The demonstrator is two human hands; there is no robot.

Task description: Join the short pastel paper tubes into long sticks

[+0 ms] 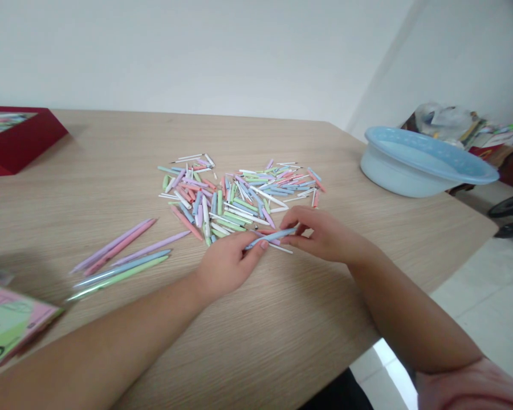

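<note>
A heap of pastel pen parts (239, 196) in pink, blue, green, purple and white lies on the wooden table (111, 171). My left hand (226, 265) and my right hand (320, 233) meet just in front of the heap. Both pinch the same light blue pen (271, 236), the left at its near end, the right at its far end. A thin white refill (282, 249) lies under the pen. Several assembled pens (119, 259) lie side by side to the left.
A light blue plastic basin (423, 162) sits at the table's right corner, with clutter behind it. A red box (12, 139) stands at the far left. A green and pink packet (8, 322) lies at the near left edge. Floor tiles show at the right.
</note>
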